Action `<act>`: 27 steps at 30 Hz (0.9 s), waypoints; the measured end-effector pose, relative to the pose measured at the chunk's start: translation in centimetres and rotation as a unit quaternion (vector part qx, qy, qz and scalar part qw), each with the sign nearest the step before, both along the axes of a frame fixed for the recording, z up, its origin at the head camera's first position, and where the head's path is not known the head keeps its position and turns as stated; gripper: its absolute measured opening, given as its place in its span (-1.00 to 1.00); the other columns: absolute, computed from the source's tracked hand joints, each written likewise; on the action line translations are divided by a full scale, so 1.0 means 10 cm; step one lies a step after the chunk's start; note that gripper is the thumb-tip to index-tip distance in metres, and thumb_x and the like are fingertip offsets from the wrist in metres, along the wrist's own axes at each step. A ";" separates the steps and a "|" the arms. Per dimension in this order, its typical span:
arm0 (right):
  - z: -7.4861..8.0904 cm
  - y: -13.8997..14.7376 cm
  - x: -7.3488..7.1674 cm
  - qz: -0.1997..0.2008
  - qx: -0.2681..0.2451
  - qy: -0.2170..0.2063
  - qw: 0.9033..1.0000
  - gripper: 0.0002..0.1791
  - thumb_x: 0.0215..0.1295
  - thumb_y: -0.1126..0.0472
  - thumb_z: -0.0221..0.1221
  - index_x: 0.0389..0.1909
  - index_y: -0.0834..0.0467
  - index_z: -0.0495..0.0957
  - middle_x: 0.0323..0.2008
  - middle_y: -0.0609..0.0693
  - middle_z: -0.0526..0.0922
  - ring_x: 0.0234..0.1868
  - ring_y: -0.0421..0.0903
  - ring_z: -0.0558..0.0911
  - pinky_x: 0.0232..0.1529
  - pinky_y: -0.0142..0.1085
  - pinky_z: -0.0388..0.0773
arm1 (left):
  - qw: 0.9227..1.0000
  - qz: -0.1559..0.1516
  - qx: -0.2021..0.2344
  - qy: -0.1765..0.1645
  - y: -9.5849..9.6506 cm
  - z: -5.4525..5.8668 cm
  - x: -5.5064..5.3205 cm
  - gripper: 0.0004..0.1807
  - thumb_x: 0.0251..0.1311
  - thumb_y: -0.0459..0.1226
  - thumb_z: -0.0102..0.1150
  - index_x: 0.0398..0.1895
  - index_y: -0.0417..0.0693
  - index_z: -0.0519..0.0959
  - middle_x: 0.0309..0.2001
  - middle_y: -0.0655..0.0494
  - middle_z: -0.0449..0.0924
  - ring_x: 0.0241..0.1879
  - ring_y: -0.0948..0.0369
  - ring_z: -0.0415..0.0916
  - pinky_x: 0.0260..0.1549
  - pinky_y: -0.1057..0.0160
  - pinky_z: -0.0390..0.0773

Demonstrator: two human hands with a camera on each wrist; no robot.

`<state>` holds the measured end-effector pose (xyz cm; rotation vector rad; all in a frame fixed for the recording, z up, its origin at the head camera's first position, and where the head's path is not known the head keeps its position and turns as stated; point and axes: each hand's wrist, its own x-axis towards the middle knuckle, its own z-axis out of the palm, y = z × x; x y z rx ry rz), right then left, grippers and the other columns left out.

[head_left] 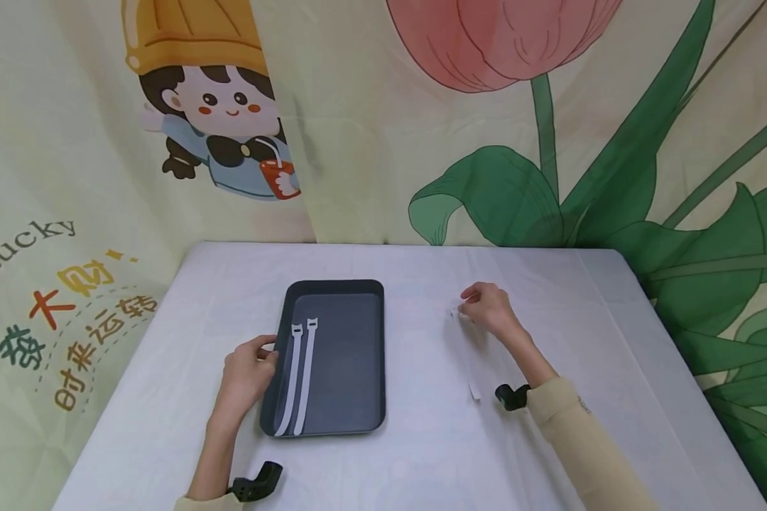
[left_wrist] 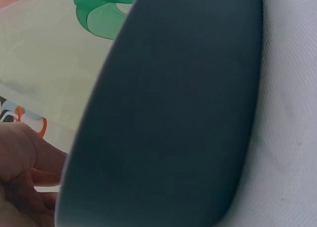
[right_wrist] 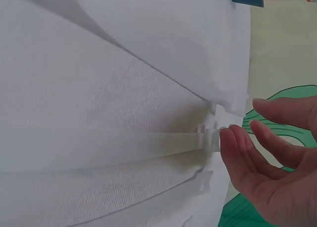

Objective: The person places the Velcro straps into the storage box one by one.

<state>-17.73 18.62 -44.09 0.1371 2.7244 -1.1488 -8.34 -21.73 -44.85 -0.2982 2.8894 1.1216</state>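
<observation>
Two white cable ties, flat with slotted heads, lie side by side in the left part of a dark grey tray. My left hand is at the tray's left rim; in the left wrist view its fingertips pass behind the tray wall and are hidden. To the right of the tray, my right hand reaches down to more white ties on the table. In the right wrist view its fingertips touch the slotted head of one tie, with the thumb held apart.
Other white ties lie beside the touched one, hard to pick out against the white tablecloth. A printed curtain hangs behind the table's far edge. A black wrist camera sits on each wrist.
</observation>
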 end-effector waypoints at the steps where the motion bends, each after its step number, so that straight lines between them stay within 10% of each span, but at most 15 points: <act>1: -0.01 0.00 -0.02 0.000 -0.001 -0.004 1.000 -0.66 0.33 0.28 0.27 0.07 0.34 0.62 -0.11 0.23 0.69 -0.32 -0.03 0.68 -0.30 -0.30 0.57 | 1.000 0.000 0.000 0.000 0.00 0.00 0.00 -0.59 0.33 -0.44 0.05 0.22 -0.41 0.54 -0.22 -0.34 0.71 -0.41 0.04 0.64 -0.49 0.23 0.50; 27: -0.15 -0.05 -0.03 0.007 -0.046 -0.015 0.999 -0.80 0.35 0.30 0.28 -0.06 0.28 0.67 -0.30 0.16 0.73 -0.36 -0.04 0.66 -0.35 -0.35 0.56 | 1.000 -0.008 0.001 -0.005 0.04 0.01 0.00 -0.58 0.33 -0.42 0.06 0.23 -0.38 0.54 -0.21 -0.34 0.73 -0.37 0.02 0.68 -0.46 0.19 0.55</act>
